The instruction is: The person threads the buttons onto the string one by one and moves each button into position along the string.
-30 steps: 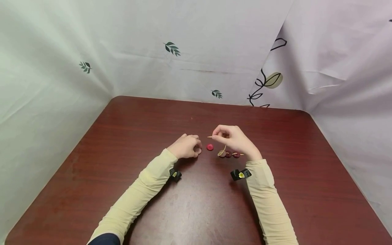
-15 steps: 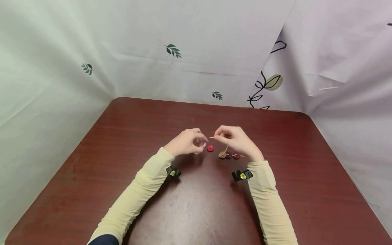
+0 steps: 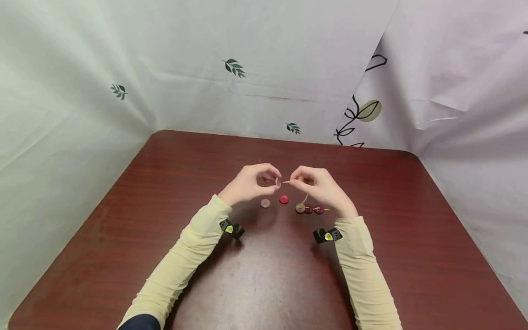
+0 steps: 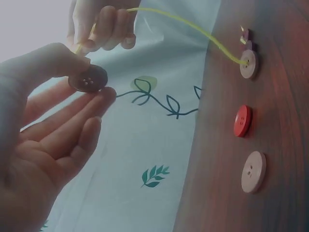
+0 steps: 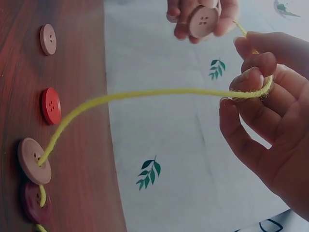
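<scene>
My left hand (image 3: 252, 183) pinches a pinkish four-hole button (image 5: 203, 21) between thumb and fingers, raised above the table. Facing it, my right hand (image 3: 321, 185) pinches a yellow cord (image 5: 169, 91) near its tip, which points at the button with a small gap between. From the right hand the cord runs down through a pale pink button (image 5: 34, 159) and on through dark red buttons (image 3: 319, 209) lying on the table. Below the hands lie a loose red button (image 3: 283, 199) and a loose pale pink button (image 3: 265, 203).
The brown wooden table (image 3: 255, 275) has a white cloth (image 3: 185, 68) with leaf prints hanging behind it and at both sides. Each forearm wears a pale yellow sleeve with a small black wrist camera (image 3: 327, 235).
My left hand has picked a button up off the table and moved it up and right towards the cord tip. The right hand has barely moved and still pinches the cord.
</scene>
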Motion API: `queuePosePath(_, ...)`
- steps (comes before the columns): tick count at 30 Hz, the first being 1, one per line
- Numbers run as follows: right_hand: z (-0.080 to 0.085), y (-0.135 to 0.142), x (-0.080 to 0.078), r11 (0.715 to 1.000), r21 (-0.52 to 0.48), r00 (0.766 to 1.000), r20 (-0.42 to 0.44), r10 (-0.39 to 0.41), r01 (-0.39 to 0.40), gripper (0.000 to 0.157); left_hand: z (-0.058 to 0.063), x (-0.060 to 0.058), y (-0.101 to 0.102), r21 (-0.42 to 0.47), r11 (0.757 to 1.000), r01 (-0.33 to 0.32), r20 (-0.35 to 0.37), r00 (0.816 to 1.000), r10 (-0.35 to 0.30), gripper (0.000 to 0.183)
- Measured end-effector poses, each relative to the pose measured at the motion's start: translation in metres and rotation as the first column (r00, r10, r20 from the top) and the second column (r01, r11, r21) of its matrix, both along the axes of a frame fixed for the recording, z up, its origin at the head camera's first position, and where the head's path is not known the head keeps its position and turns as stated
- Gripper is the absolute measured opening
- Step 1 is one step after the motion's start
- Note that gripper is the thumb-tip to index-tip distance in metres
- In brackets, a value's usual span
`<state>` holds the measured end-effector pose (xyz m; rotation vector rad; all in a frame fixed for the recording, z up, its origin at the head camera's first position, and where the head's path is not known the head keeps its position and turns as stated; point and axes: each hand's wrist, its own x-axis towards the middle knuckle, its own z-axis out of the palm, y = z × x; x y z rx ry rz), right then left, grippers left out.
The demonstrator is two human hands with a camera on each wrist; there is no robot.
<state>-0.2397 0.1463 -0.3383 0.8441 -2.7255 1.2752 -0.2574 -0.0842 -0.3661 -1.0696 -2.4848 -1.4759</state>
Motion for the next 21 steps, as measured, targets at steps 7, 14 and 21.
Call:
queuePosePath(7, 0.0014, -0.0009, 0.0006, 1.000, -0.006, 1.000, 0.002, 0.009, -0.009, 0.004, -0.0005, 0.0000, 0.0004, 0.060, 0.997, 0.039, -0.009, 0.999, -0.039, 0.025)
queuePosePath(14, 0.0007, -0.0029, 0.0001, 1.000, 0.003, 1.000, 0.012, 0.025, -0.025, 0.005, 0.0013, 0.0000, 0.0002, 0.066, 0.996, 0.053, -0.014, 0.999, -0.052, 0.024)
queuePosePath(21, 0.0008, -0.0042, 0.0008, 0.999, -0.004, 0.999, 0.013, 0.036, -0.036, 0.005, 0.0031, 0.0004, 0.0010, 0.065, 0.996, 0.056, -0.020, 0.998, -0.055, 0.023)
